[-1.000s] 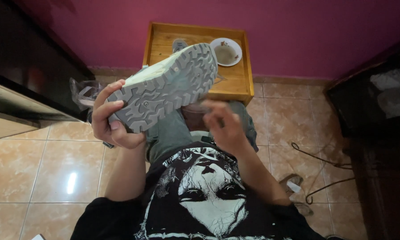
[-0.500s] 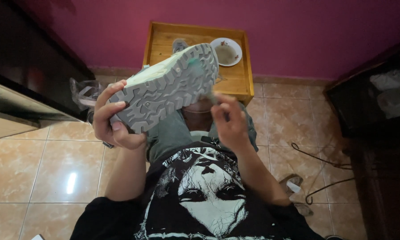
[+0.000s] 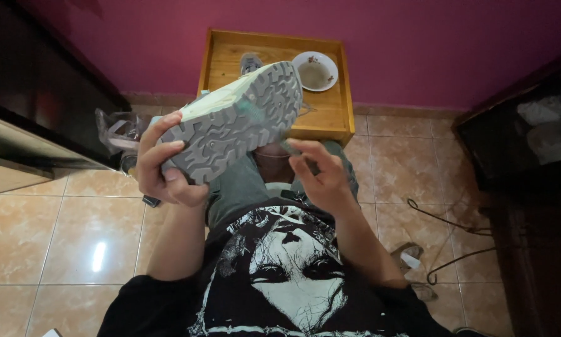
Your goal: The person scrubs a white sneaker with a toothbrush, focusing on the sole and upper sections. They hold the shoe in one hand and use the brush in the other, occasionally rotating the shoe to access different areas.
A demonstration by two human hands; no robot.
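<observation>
Nearest the camera, the right hand [image 3: 323, 178] hovers over the lap with its fingers [image 3: 305, 150] loosely curled toward one another; a thin dark thing seems to sit between them, though whether they truly pinch it I cannot tell. It is close under the toe end of the shoe but does not touch it.

The left hand [image 3: 165, 171] grips the shoe [image 3: 233, 122] at its heel end — fingers wrapped over the edge of the sole, thumb underneath — and holds it up in the air above the knees, sole turned toward the camera. The grey lugged tread looks clean as far as can be seen, with a teal patch near the middle and a pale midsole edge along the upper side. Judging by that, the work on the sole seems well along, yet the shoe is not set down and the right hand remains beside it.

The shoe's long axis runs from lower left to upper right, heel by the left hand, toe pointing away toward the wooden counter [image 3: 221, 62] against the magenta wall. On it stand a soiled white dish [image 3: 314, 72] and, half hidden behind the toe, what looks like a second shoe [image 3: 250, 62].
</observation>
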